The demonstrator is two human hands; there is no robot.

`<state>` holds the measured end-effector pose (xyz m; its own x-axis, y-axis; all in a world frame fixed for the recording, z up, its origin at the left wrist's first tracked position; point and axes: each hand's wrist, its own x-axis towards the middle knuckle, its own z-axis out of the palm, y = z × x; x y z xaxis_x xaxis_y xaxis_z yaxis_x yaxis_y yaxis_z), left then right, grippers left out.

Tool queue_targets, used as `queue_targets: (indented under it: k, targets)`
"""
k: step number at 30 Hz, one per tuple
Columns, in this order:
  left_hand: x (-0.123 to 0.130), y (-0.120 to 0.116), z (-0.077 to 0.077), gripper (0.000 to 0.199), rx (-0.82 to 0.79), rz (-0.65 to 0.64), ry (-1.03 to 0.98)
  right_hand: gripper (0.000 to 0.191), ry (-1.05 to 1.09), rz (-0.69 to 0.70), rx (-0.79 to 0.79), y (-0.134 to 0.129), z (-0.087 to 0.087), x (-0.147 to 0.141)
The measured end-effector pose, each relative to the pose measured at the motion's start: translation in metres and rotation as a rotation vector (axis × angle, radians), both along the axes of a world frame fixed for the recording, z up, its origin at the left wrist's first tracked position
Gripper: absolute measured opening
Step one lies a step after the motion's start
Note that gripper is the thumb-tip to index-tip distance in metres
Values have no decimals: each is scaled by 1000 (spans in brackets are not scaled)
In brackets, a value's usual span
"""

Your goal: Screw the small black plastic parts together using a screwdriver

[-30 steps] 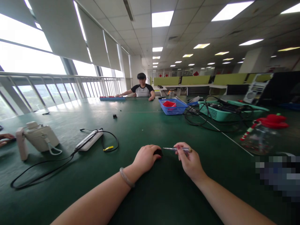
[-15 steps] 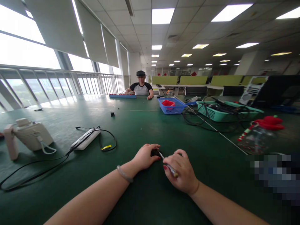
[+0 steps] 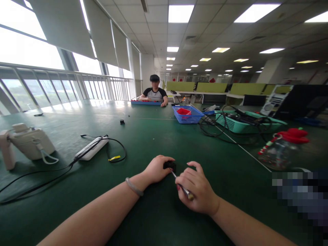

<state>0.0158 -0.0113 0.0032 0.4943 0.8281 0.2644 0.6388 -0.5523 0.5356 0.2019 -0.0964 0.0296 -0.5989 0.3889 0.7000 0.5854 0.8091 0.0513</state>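
Observation:
My left hand [image 3: 156,169] is closed on a small black block-like part [image 3: 171,166], its thumb along the near side and its fingers along the far side. The part's exact kind is too dark and small to make out. In my right hand [image 3: 197,188] is a slim screwdriver [image 3: 189,195] with a thin metal shaft and a yellowish handle end. Its tip points up and left, at the near edge of the black part beside my left thumb. My right index finger is raised off the tool. Both hands are low over the green table [image 3: 143,218].
Left of my hands lie a white power bank [image 3: 92,149] with a black cable and a beige bottle [image 3: 33,143]. A small black piece [image 3: 122,122], a blue basket [image 3: 188,118], a green basket [image 3: 238,126] and a red-lidded jar [image 3: 282,153] stand farther out. Opposite sits a person [image 3: 154,94] behind a blue tray [image 3: 150,103].
The screwdriver tip has shifted from the black part's upper right to its near edge, and more of the part shows. Across the table, the blue tray has moved right. The view has shifted slightly.

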Motion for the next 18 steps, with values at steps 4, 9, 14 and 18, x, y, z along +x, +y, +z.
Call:
queue_targets:
  k: [4, 9, 14, 18]
  targets:
    - [0, 1, -1, 42, -15, 10, -9, 8, -17, -25, -22, 3, -2, 0]
    - [0, 1, 0, 43, -20, -11, -34, 9, -46, -66, -56, 3, -5, -3]
    - [1, -1, 2, 40, -27, -3, -28, 11, -109, -75, -92, 1, -6, -7]
    - [2, -2, 3, 40, -23, 13, -30, 11, -137, -85, -116, -2, -4, -7]
